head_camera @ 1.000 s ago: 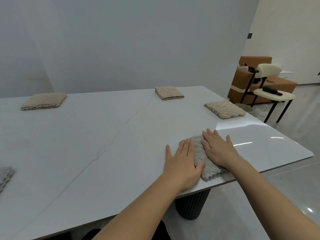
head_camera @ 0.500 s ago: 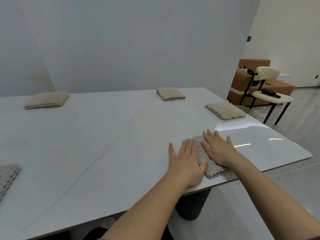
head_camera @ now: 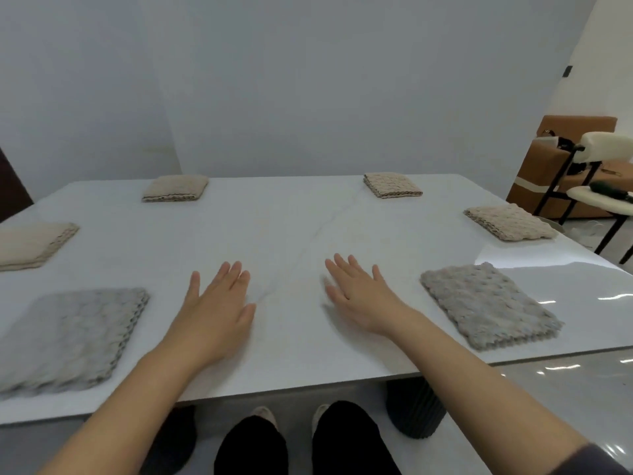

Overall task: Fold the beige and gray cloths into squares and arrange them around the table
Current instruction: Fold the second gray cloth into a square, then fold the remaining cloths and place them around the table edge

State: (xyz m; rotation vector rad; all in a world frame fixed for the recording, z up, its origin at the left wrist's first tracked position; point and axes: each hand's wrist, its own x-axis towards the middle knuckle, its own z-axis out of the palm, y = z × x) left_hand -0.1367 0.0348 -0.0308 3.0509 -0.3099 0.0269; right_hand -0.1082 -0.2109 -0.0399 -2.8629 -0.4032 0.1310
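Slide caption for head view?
Left hand and right hand spread open at the white table between two folded gray cloths; four folded beige cloths line the far sides.

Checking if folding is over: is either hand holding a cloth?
No, the left hand and right hand are open over the table, between the left gray cloth and right gray cloth.

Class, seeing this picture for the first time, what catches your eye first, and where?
The left hand and right hand, open and palms down, over the near middle of the table. Flanking them lie the left gray cloth and right gray cloth, folded; four beige cloths sit toward the left, far and right edges.
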